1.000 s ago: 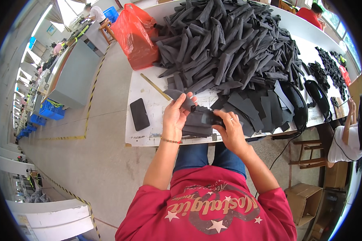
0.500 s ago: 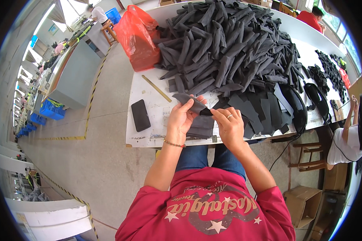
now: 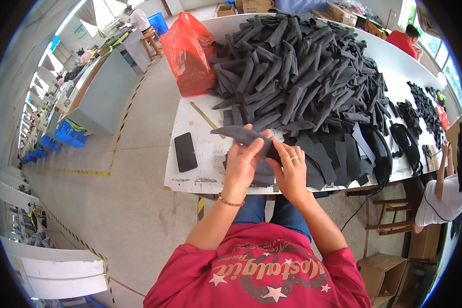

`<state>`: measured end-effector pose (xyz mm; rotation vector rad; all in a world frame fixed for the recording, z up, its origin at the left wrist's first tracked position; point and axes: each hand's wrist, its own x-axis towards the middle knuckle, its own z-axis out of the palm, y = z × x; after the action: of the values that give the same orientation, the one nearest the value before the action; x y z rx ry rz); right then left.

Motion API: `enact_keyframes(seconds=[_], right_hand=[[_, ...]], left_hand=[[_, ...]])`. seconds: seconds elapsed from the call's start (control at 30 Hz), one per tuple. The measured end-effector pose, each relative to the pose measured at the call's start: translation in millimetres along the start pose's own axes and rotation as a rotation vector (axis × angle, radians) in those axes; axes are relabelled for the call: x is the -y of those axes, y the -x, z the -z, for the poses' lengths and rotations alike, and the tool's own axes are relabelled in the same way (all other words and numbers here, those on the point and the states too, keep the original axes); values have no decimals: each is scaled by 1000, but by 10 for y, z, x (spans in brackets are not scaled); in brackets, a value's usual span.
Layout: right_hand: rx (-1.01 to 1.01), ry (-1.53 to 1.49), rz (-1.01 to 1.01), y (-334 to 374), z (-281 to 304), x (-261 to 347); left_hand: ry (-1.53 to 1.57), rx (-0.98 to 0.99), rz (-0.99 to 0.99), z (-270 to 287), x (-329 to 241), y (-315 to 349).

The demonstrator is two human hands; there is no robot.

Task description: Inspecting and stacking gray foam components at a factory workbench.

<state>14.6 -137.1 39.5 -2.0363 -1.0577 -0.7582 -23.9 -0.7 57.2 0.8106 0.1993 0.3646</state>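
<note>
A folded dark grey fabric piece [image 3: 239, 134] is held above the white table, its pointed end sticking out to the left. My left hand [image 3: 244, 159] has it pinched between thumb and fingers. Closed on its other, darker end is my right hand [image 3: 291, 172], which wears a ring. Some flat grey fabric pieces [image 3: 263, 174] lie on the table under my hands, partly covered by them. Beyond rises a large heap of similar folded fabric pieces [image 3: 297, 72]. Several flat black pieces [image 3: 318, 159] are spread to the right of my right hand.
A black phone [image 3: 185, 152] and a thin wooden strip [image 3: 205, 117] lie on the table [image 3: 203, 180] at left. A red plastic bag [image 3: 192, 59] stands behind them. Black mesh items [image 3: 377, 149] lie at right. One co-worker [image 3: 439, 200] sits at the right side.
Both hands have come closer together on the fabric piece, and its pointed end now lies further left. The whole view has shifted slightly.
</note>
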Motion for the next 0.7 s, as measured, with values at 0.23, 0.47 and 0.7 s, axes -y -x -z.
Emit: enact_keyframes(seconds=[0.23, 0.47, 0.7], right_hand=[[99, -229, -90, 212, -34, 45], [228, -373, -122, 116, 43, 0], [256, -363, -1, -78, 26, -14]], left_hand=[[-222, 206, -233, 168, 181, -103], [-38, 175, -89, 102, 195, -62], [298, 101, 54, 27, 312, -34]])
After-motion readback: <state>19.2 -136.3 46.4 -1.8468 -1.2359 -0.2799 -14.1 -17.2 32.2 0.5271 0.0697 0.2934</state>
